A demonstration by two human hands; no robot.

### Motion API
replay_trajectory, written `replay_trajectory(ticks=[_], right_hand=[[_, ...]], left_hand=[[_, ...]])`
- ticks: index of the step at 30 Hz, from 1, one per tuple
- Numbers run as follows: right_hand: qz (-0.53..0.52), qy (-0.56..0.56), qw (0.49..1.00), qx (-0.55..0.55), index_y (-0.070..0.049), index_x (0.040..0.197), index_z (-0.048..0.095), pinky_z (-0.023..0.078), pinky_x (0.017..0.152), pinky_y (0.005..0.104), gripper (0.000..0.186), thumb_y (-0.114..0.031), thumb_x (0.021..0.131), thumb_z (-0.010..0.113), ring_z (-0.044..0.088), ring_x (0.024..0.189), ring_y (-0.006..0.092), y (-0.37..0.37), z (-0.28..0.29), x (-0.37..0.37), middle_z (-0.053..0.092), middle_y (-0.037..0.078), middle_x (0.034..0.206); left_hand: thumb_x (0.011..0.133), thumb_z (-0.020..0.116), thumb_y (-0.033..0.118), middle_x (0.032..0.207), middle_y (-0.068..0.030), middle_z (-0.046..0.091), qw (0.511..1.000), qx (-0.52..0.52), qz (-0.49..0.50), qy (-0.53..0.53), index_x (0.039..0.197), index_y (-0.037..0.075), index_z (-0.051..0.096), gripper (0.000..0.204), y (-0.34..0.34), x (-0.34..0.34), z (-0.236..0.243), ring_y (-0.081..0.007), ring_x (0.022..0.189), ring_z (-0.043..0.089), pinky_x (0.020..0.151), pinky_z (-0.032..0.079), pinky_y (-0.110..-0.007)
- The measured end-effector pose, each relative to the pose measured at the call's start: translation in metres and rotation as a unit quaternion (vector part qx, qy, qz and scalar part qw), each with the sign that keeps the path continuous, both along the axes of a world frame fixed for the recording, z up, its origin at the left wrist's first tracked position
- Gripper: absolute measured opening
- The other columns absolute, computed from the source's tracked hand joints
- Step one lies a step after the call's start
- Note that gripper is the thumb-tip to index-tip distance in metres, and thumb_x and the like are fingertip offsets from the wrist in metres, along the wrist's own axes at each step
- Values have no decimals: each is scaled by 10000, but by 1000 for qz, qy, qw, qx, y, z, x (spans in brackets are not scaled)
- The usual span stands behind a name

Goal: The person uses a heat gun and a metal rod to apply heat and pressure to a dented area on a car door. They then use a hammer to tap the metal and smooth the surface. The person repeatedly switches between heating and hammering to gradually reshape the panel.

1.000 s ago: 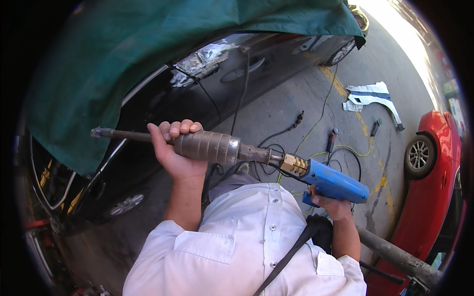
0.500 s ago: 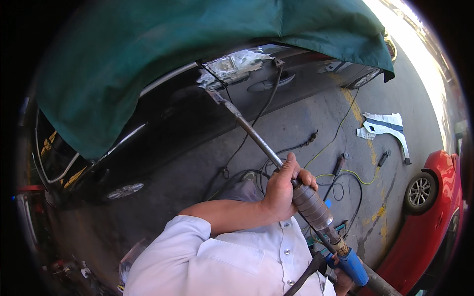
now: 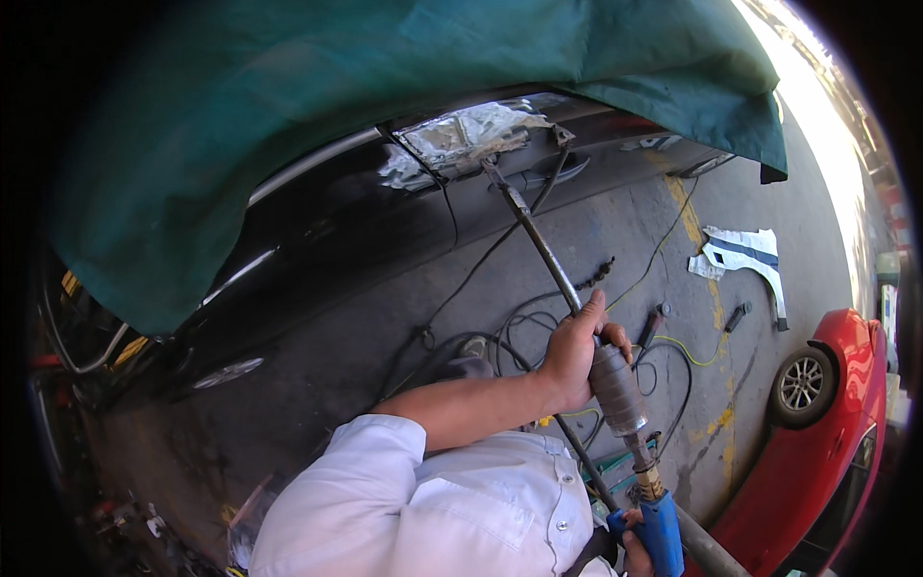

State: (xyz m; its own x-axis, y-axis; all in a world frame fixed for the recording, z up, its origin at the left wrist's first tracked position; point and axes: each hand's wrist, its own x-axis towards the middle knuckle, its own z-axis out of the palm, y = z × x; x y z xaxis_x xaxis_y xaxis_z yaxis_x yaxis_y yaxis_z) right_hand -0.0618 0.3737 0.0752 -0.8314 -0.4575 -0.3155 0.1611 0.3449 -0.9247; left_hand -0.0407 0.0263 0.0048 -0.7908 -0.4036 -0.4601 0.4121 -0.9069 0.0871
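A long slide hammer dent puller (image 3: 546,248) runs from the blue handle up to a dark car (image 3: 356,221). My left hand (image 3: 577,361) is closed around the top of its thick ridged weight (image 3: 617,389), thumb along the steel rod. At the lower edge my right hand (image 3: 630,545) grips the blue handle (image 3: 661,534); the handle partly covers its fingers. The rod's tip (image 3: 490,168) meets the lower border of a rough, bare-metal patch (image 3: 452,144) on the car's side, near the door handle (image 3: 558,173). Whether it is fixed there I cannot tell.
A green cover (image 3: 317,96) drapes over the car. A clamp (image 3: 562,137) with a cable sits beside the patch. Cables and two hand tools (image 3: 654,322) (image 3: 738,315) lie on the floor. A white fender panel (image 3: 745,252) lies farther right, near a red car (image 3: 846,385).
The dent puller's tip has shifted right along the bare-metal patch. My left hand has moved slightly right with the rod, and the blue handle has swung a little left and down.
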Motion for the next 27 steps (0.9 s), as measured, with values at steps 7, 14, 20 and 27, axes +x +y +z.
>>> replay_trajectory(ticks=[7,14,20,27], right_hand=[[38,-6,997,70,36,1077,624,529,871,403,486,-71,633,792,673,888,256,-3,1,-6,686,140,918],[8,5,999,50,38,1094,618,529,873,393,480,-53,657,796,675,886,248,-6,3,0,692,142,930],[28,8,997,67,40,1091,623,529,869,383,475,-52,662,806,674,886,239,-2,1,-1,699,142,933],[76,31,994,71,36,1099,629,524,859,369,463,-80,691,816,668,878,227,-8,6,-4,691,128,925]], left_hand=[[986,594,508,716,-48,555,1000,13,13,-10,768,163,431,440,-9,11,-4,-225,767,596,731,532,-397],[986,595,506,714,-44,553,1000,3,10,-5,769,165,432,436,-10,12,-4,-223,768,595,733,532,-398],[991,593,487,725,-46,552,1000,15,11,-5,766,166,425,426,-12,14,-2,-221,764,593,736,531,-397],[989,595,491,719,-40,542,1000,20,16,-9,752,171,417,437,-12,14,-3,-214,756,580,744,518,-394]])
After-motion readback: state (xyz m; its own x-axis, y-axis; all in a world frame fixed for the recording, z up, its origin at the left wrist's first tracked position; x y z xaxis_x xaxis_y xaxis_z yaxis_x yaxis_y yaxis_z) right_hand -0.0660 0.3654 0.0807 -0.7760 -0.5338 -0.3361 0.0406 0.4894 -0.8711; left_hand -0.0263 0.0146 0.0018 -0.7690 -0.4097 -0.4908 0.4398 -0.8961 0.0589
